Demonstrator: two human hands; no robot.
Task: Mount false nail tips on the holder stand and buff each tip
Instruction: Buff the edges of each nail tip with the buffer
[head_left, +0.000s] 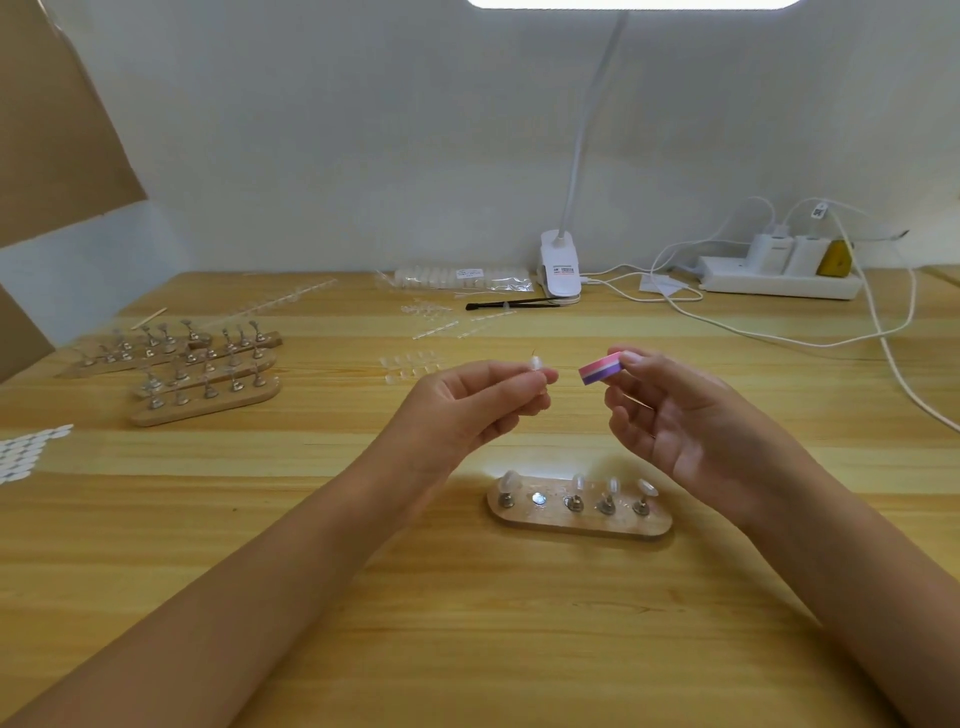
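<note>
Our left hand (467, 410) and right hand (691, 421) are bare, the visible fingernails short and natural; behind each wrist, our forearms are bare too.

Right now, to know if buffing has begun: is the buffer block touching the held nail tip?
Apart: the head view shows a clear gap between the buffer block and the nail tip.

Holder stand (571, 527), near edge: one, five seats. Mounted tips (578, 482) on pegs (607, 504): four. Bare metal disc (538, 500): one. Nail tip (534, 362) pinched in the fingers (540, 376) of the left hand (467, 405): one. Buffer block (601, 368), pink and purple, in the right hand (691, 421): one. Spare stands (208, 402) heaped at left: at least three, exact count unclear. Clip lamp (560, 270): one. Power strip (779, 283): one, three plugs (763, 249). Black brush (511, 304): one. Loose tips (410, 364) on the counter (467, 649): too small to count.
</note>
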